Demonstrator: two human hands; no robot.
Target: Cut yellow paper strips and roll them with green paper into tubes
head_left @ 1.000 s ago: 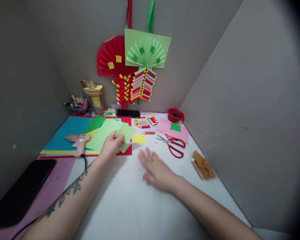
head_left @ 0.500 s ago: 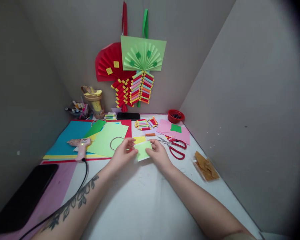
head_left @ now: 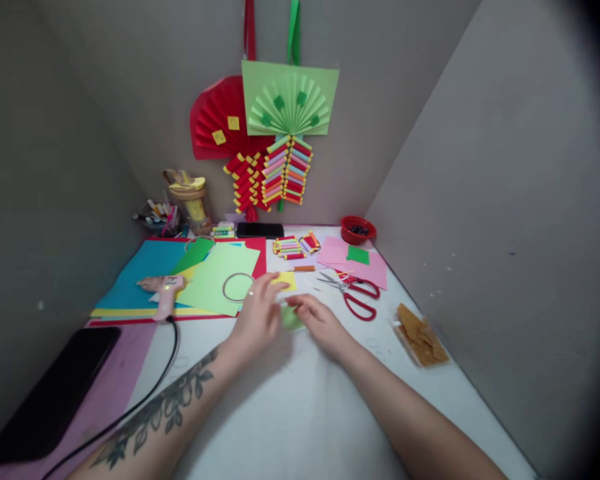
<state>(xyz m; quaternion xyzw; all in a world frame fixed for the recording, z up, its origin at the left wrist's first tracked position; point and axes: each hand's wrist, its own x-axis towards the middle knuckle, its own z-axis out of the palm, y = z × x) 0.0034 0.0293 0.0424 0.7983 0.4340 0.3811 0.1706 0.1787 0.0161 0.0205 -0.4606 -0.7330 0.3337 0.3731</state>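
Note:
A small light green paper piece point(head_left: 291, 319) is partly hidden between my hands, just above the white table. My right hand point(head_left: 321, 321) pinches it at its right side, thumb and fingers close together. On the other side, my left hand point(head_left: 261, 312) has its fingers apart and stretched forward, close to a yellow paper piece point(head_left: 287, 281); it appears to hold nothing. Red-handled scissors point(head_left: 353, 293) lie open to the right of the hands. A metal ring point(head_left: 224, 288) rests on a large light green sheet point(head_left: 215, 277) left of them.
A pink glue gun point(head_left: 166, 297) with a black cable lies left on coloured sheets. Behind are paper rolls point(head_left: 287, 247), a black phone point(head_left: 260, 231) and a red bowl point(head_left: 357, 230). A packet of brown pieces point(head_left: 421, 335) sits right. Paper fans point(head_left: 290, 100) hang on the wall.
My left hand has let go of the light green paper and its fingers have opened forward. The paper has been lowered and tilted in my right hand. The view has shifted slightly.

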